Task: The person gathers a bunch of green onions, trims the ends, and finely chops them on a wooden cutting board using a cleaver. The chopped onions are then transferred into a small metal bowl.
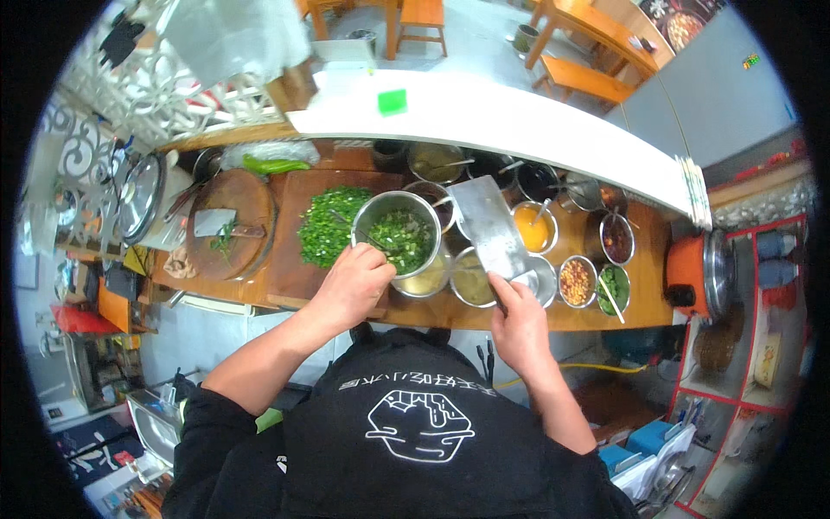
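My left hand [350, 281] grips the near-left rim of a round metal bowl [367, 208], fingers closed over its edge. Chopped green scallions [405, 242] lie inside it, and the bowl is held above the right part of a rectangular wooden board [287, 284]. Beside it on that board spreads a heap of chopped scallions [333, 227]. In my right hand [520, 318] is the handle of a cleaver [486, 221]; its broad, wet-looking blade points away from me over several metal containers and partly hides them.
To the left, a round chopping block [201, 253] bears another cleaver [213, 222]. Green peppers [272, 164] lie behind it. On the right stand a container of orange liquid [529, 232], one of chopped red-yellow bits [574, 284] and an orange cooker [689, 275]. A white ledge [501, 111] borders the far side.
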`<action>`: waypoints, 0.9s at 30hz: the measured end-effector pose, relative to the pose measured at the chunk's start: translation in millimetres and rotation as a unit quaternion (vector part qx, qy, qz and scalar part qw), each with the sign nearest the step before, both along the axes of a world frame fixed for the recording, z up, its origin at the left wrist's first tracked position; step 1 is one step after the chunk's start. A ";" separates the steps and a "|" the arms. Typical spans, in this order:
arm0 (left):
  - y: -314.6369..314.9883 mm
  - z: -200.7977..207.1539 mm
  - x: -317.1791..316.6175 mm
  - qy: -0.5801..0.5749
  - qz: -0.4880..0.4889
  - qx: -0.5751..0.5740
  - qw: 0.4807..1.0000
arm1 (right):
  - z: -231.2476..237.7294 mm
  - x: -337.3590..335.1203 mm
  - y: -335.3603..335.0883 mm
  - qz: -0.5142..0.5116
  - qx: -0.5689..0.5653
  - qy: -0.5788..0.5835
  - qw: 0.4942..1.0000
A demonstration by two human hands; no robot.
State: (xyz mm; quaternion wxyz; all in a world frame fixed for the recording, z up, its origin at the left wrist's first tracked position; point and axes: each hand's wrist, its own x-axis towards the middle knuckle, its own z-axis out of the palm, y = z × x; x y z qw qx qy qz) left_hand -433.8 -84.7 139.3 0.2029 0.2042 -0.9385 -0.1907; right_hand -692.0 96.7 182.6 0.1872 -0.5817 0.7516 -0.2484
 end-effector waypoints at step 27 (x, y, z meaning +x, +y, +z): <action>-213.7 -129.7 125.8 -0.119 0.236 -0.050 0.963 | -71.8 176.1 -31.3 -0.210 0.104 -0.407 0.883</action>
